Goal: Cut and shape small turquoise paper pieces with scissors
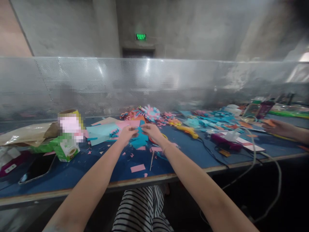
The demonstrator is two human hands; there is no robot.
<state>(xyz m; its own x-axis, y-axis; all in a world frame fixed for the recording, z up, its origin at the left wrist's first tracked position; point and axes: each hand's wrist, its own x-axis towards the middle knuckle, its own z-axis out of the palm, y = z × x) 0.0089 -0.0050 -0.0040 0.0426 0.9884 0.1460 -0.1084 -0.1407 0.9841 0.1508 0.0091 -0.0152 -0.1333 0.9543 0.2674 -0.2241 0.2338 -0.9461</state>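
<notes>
Both my arms reach out over a blue table (72,174). My left hand (127,132) and my right hand (151,130) meet over a piece of blue paper (140,139), each with fingers pinched on its upper edge. The paper hangs just above the table among pink and blue scraps. A thin wooden stick (152,160) lies on the table below my right wrist. A sheet of light blue paper (100,133) lies left of my left hand.
Paper flowers (151,112) and cuttings cover the table's back. A yellow glue gun (187,130) with a black cord lies to the right. Another person's hand (277,126) rests at far right. A green box (66,149), tape roll (69,113) and a phone (36,167) sit left. A perforated metal screen (154,83) stands behind.
</notes>
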